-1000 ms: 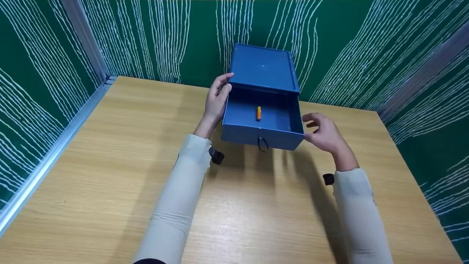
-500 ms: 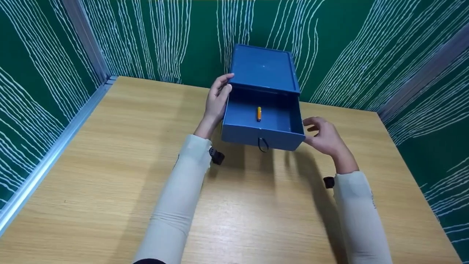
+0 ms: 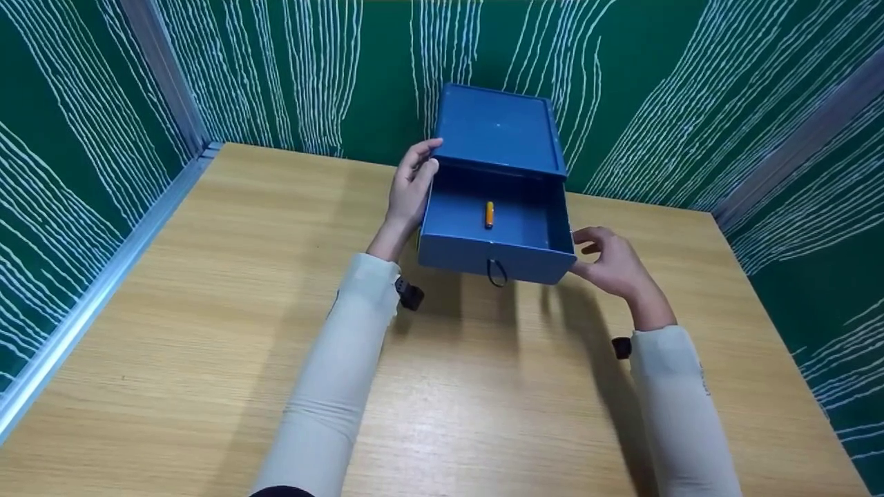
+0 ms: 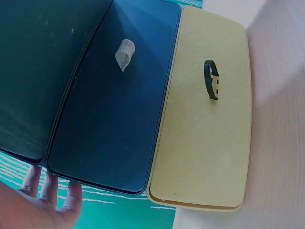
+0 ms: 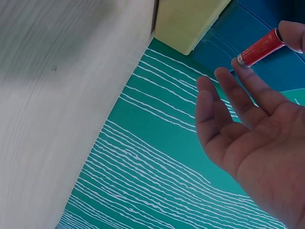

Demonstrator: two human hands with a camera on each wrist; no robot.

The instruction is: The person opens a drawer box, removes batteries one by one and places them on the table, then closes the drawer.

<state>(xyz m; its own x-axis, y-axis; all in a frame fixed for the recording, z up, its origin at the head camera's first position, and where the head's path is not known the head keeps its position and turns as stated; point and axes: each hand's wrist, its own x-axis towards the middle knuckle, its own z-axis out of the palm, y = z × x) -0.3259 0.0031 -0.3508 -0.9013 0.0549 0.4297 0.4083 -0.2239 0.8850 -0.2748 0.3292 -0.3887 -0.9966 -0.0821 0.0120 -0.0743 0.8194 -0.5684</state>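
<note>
A blue top drawer, pulled out of the blue cabinet, holds a small orange cylinder, much like a battery, on its floor. My left hand rests against the cabinet's left side, thumb at the front edge; in the left wrist view its fingers reach along that side. Beside the open drawer's right wall, my right hand pinches a red battery between thumb and index finger. Its other fingers are extended. In the head view the red battery is hidden.
Under the open drawer, a shut blue drawer with a pale pull and a yellow drawer with a black strap face forward. The cabinet stands on the wooden table near the green, white-lined back wall.
My right hand has shifted slightly down along the drawer's right side, toward its front corner. The left hand stays at the cabinet, and the orange cylinder lies unmoved in the open drawer.
</note>
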